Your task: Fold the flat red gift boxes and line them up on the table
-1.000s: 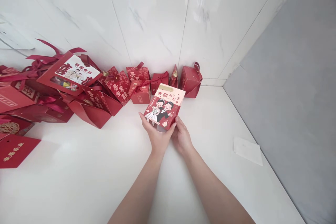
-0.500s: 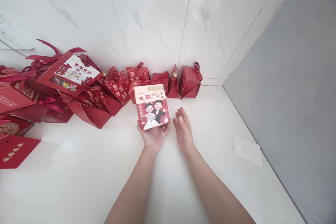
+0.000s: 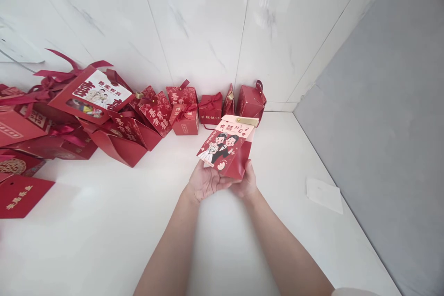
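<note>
A red and cream gift box (image 3: 227, 148) with a cartoon wedding couple on its front and a gold-coloured closure at the top is held above the table. It is tilted, with its plain red side turned toward the right. Under its lower left, my left hand (image 3: 204, 185) supports the bottom with the fingers reaching beneath. My right hand (image 3: 247, 182) grips the lower right corner, its thumb against the red side and its other fingers mostly hidden. Just behind it stand a small red box with a bow (image 3: 210, 108) and a red box with a ribbon loop (image 3: 251, 101).
Many red gift boxes (image 3: 128, 138) with ribbons crowd the left of the white table (image 3: 104, 240). A white marbled tile wall (image 3: 197, 18) rises behind them. A flat white piece (image 3: 324, 194) lies near the right edge, beside a grey surface (image 3: 381, 125).
The gift box has turned and shifted right, now showing its red side. My right hand, earlier apart from it, has closed on its right corner. My left hand still supports it.
</note>
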{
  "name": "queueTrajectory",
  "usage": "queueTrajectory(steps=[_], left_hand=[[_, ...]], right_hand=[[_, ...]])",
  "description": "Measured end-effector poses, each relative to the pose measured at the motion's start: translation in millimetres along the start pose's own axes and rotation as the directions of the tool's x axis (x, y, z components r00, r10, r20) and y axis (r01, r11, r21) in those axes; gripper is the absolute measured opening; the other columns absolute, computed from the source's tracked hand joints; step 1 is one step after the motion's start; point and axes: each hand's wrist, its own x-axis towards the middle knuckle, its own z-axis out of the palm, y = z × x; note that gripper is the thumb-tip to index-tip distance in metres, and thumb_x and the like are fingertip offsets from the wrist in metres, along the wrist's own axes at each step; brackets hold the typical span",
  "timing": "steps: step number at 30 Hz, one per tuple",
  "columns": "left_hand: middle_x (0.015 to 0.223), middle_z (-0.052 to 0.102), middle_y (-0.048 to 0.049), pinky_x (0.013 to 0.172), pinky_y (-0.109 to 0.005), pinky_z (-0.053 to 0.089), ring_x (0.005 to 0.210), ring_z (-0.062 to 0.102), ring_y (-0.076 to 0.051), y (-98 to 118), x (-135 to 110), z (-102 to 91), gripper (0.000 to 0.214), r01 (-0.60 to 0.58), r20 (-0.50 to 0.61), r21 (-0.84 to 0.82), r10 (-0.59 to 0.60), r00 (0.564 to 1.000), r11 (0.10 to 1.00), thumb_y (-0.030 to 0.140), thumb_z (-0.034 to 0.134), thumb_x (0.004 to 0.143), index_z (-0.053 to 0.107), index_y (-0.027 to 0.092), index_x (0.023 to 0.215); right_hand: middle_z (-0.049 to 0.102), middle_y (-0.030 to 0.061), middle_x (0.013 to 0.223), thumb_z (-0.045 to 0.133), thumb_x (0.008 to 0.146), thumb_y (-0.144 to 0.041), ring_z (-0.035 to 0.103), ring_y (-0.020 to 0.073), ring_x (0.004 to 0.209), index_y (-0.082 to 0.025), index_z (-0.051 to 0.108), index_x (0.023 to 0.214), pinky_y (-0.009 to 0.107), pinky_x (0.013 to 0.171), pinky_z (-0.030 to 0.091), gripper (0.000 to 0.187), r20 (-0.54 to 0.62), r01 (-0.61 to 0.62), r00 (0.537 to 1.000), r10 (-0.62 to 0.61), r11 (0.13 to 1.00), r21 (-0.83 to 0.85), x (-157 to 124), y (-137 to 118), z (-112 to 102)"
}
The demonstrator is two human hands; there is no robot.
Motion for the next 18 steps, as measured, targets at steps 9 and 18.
queueTrajectory(steps=[9, 18], left_hand=[[0.149, 0.044, -0.0079, 0.112, -0.039, 0.039, 0.141, 0.037, -0.028, -14.1, 15.7, 7.7, 0.074, -0.681, -0.018, 0.421, 0.757, 0.654, 0.599, 0.057, 0.074, 0.073, 0.050, 0.031, 0.138], [0.143, 0.053, -0.0076, 0.107, -0.042, 0.043, 0.134, 0.048, -0.028, -12.2, 13.4, 17.6, 0.056, -0.580, -0.012, 0.256, 0.603, 0.798, 0.773, 0.057, 0.046, 0.093, 0.052, 0.025, 0.138]], right_hand=[[0.053, 0.0049, 0.142, 0.077, 0.070, -0.050, 0.046, 0.0279, 0.134, -0.030, 0.050, 0.136, 0.049, 0.112, 0.036, 0.074, -0.080, 0.313, 0.938, -0.336, 0.925, -0.214, 15.2, -4.8, 6.0], [0.054, 0.0022, 0.142, 0.074, 0.080, -0.041, 0.052, 0.0201, 0.128, -0.037, 0.034, 0.148, 0.042, 0.108, 0.040, 0.079, -0.203, 0.246, 0.938, -0.282, 0.951, -0.187, 14.5, -0.1, 2.9]])
